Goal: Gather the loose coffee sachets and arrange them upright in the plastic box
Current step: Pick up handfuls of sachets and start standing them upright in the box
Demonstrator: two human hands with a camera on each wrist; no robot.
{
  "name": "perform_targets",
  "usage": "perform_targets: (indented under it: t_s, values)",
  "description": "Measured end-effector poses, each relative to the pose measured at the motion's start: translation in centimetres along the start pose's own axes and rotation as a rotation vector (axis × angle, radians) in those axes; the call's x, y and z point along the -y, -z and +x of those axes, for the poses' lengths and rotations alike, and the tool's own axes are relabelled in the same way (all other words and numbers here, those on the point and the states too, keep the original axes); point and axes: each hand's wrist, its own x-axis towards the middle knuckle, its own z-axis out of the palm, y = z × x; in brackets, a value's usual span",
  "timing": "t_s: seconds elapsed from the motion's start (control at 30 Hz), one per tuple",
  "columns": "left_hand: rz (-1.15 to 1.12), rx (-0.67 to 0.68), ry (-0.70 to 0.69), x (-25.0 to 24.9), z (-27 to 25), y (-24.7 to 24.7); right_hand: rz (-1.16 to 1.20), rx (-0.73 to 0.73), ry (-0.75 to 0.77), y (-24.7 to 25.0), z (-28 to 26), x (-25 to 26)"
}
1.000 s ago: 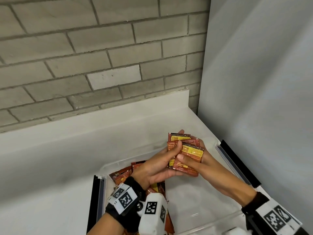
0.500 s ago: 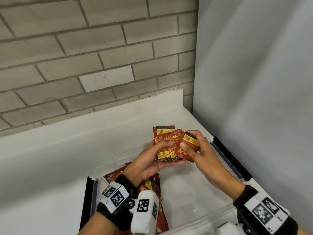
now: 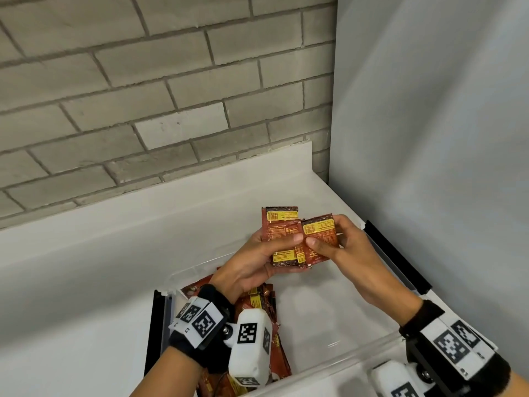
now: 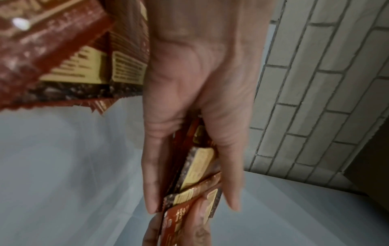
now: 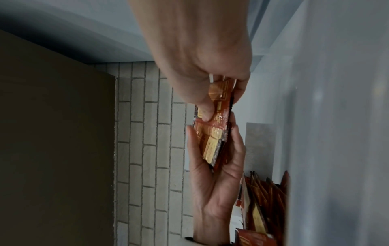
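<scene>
Sachets (image 3: 282, 239) fanned above plastic box (image 3: 329, 316); left hand (image 3: 252, 262) grips stack, right hand (image 3: 340, 245) pinches front one.

Both hands (image 3: 300, 253) grip sachets (image 3: 289, 239) above plastic box (image 3: 329, 319); count unclear.

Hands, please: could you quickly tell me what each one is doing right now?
Left hand: holds a small stack of sachets.
Right hand: pinches the front sachet.

Even head light; dim, blurred wrist views
</scene>
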Motion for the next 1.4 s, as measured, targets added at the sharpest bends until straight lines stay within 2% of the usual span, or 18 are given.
perform_targets:
  t_s: [0.2, 0.63, 0.93, 1.07, 1.2, 1.4]
  values:
    - [-0.164, 0.000, 0.043, -0.18, 0.15, 0.38, 0.110, -0.057, -0.072, 0.40, 0.23, -0.21]
    - [0.008, -0.054, -0.072, 0.18, 0.34, 0.53, 0.149, 0.051, -0.170, 0.35, 0.15, -0.16]
    - [-0.191, -0.040, 0.017, -0.37, 0.46, 0.38, 0.180, -0.041, -0.169, 0.50, 0.38, -0.23]
    - [-0.143, -0.033, 0.010, -0.25, 0.38, 0.20, 0.202, 0.002, -0.178, 0.50, 0.18, 0.11]
    - [-0.093, 0.009, -0.060, -0.11, 0.35, 0.37, 0.230, 0.049, -0.208, 0.58, 0.09, 0.37]
    - [-0.063, -0.035, -0.093, -0.03, 0.43, 0.58, 0.266, 0.039, -0.228, 0.64, 0.10, 0.39]
